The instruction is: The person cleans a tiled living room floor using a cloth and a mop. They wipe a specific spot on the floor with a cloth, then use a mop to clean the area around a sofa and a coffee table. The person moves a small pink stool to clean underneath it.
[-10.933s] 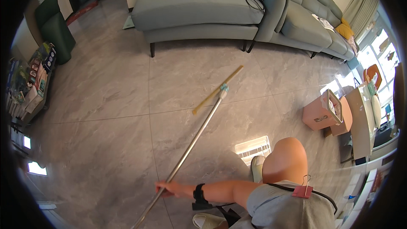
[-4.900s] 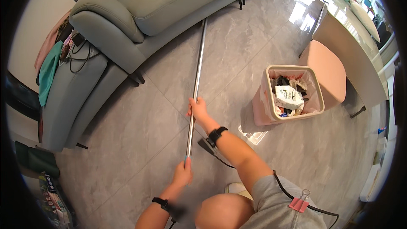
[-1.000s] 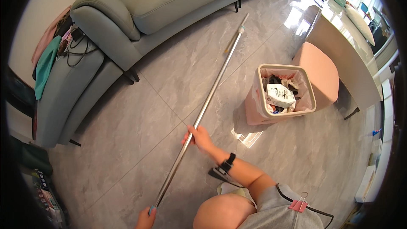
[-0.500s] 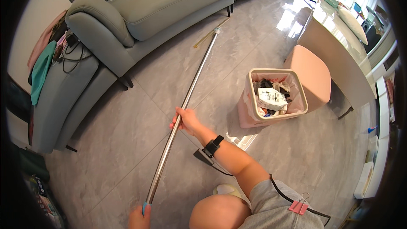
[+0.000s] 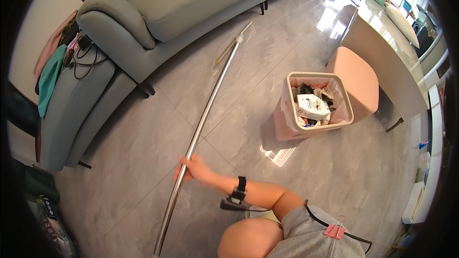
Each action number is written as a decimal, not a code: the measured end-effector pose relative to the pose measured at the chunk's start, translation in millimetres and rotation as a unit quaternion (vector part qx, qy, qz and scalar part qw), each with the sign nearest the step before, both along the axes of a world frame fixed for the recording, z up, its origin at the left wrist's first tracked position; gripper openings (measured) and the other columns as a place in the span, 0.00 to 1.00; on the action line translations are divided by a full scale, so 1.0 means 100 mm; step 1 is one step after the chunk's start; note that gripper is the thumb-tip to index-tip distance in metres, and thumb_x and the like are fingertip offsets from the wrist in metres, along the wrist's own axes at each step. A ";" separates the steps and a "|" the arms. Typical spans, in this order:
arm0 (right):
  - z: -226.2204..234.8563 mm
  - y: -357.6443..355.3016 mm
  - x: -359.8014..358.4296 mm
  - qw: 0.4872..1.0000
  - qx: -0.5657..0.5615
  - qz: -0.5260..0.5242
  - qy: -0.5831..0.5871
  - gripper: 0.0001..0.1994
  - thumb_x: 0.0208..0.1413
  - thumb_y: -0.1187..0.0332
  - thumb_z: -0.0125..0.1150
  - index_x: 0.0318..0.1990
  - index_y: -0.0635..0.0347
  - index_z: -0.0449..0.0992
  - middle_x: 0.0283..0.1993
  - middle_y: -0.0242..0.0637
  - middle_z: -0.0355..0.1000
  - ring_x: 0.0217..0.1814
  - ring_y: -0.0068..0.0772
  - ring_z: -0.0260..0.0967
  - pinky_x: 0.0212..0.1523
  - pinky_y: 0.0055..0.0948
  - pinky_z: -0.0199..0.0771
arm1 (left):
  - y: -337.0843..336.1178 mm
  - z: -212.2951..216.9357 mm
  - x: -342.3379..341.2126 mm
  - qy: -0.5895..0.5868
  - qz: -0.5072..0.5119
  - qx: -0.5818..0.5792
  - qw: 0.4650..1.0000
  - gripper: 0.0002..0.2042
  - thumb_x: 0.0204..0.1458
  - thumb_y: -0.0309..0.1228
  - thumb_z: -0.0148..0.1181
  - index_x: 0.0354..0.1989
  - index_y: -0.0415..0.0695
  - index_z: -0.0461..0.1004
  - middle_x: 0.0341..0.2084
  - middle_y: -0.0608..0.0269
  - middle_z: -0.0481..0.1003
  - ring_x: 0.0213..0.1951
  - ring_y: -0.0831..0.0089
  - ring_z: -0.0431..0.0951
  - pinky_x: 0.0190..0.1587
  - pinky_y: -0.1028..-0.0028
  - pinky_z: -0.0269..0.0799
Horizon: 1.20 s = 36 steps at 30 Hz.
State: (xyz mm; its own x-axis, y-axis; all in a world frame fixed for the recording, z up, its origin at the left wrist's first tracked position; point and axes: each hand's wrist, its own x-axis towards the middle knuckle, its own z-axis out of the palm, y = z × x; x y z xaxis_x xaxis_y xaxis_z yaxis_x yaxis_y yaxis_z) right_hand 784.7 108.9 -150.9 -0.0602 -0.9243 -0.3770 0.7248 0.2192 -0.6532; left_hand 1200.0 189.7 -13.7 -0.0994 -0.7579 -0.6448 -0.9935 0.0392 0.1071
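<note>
On the grey tile floor (image 5: pixel 119 162), between the sofa (image 5: pixel 191 5) and a pink bin (image 5: pixel 315 110), a long metal pole (image 5: pixel 201 124) runs on a slant from the lower left edge of the view up toward the sofa's foot. The right hand (image 5: pixel 191 169) is wrapped around the pole, fingers curled over it, at a point well below its middle, so most of the length lies ahead of the grip, up and to the right. The far end, with a pale fitting, sits near the sofa's base beside a thin wooden stick (image 5: pixel 232 43). The near end runs out of view at the bottom edge. The left hand is not in sight, so its grip cannot be told. The bin, full of rubbish, stands well to the right of the pole, apart from it.
</note>
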 end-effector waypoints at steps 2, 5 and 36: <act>-0.24 -0.24 -0.32 0.997 0.019 -0.044 0.063 0.15 0.63 0.60 0.44 0.30 0.64 0.65 0.26 0.41 0.73 0.28 0.38 0.76 0.25 0.30 0.78 | -0.14 0.08 -0.90 -0.026 0.006 0.019 0.999 0.26 0.57 0.49 0.44 0.39 0.33 0.72 0.29 0.35 0.73 0.34 0.44 0.75 0.34 0.56 0.67; -0.47 -0.47 -0.87 0.992 0.007 -0.096 0.079 0.16 0.62 0.58 0.44 0.31 0.63 0.66 0.25 0.41 0.73 0.27 0.40 0.76 0.25 0.33 0.78 | -0.22 -0.29 -1.18 0.086 -0.050 -0.026 0.995 0.21 0.58 0.43 0.43 0.42 0.34 0.72 0.34 0.34 0.73 0.41 0.43 0.73 0.39 0.58 0.68; -0.38 0.02 -2.44 0.941 0.115 -0.290 0.132 0.13 0.57 0.59 0.47 0.28 0.60 0.63 0.16 0.36 0.65 0.12 0.35 0.65 0.12 0.31 0.62 | -0.11 -0.47 -2.82 0.305 0.115 0.348 0.879 0.24 0.60 0.52 0.38 0.25 0.42 0.61 0.10 0.65 0.59 0.08 0.76 0.57 0.11 0.73 0.54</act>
